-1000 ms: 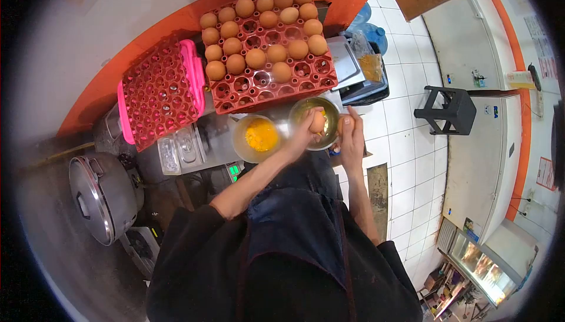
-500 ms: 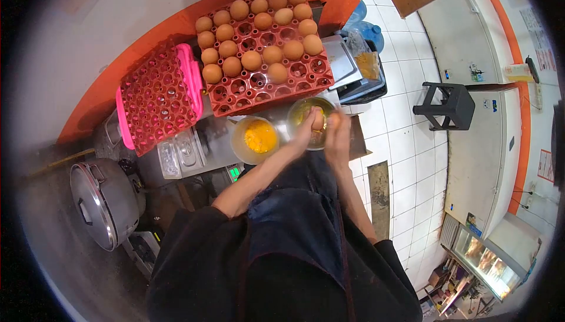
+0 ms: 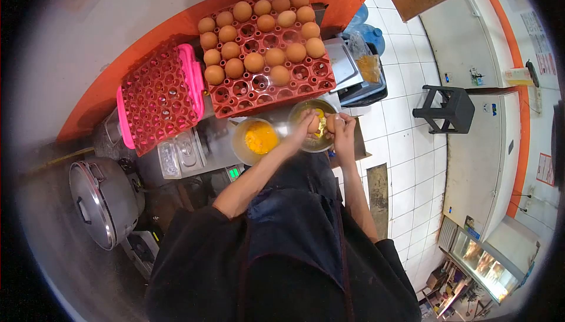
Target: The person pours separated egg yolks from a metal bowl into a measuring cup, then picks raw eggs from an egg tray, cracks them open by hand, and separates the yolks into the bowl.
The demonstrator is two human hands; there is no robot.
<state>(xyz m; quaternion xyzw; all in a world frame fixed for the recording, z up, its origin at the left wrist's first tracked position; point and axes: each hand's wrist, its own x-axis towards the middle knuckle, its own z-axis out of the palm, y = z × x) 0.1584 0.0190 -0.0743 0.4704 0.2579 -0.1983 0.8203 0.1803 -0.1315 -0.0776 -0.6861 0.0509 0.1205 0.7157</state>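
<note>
Over a metal bowl [image 3: 298, 144] with egg white and yolk in it, my left hand [image 3: 303, 129] holds a brown egg [image 3: 313, 125]. My right hand [image 3: 345, 138] is at the bowl's right side, fingers closed on another brown egg [image 3: 331, 123]. Yellow yolk shows between the two eggs. Whether the shells are cracked is too small to tell. Left of the hands stands a pale container [image 3: 238, 144] with orange-yellow yolks [image 3: 261, 138]. Behind the bowls, a red egg tray [image 3: 238, 107] carries several brown eggs.
An empty red tray [image 3: 160, 101] leans by a pink-rimmed basket [image 3: 191, 75] at the left. A large lidded pot [image 3: 103, 204] stands lower left, a scale display [image 3: 234, 172] below the pale container. Blue bins [image 3: 365, 91] and a black stool [image 3: 445, 109] are at the right.
My right hand came in against the egg area from slightly right, blurred half a second ago and now steadier. The two eggs are side by side above the bowl, with yolk showing between them.
</note>
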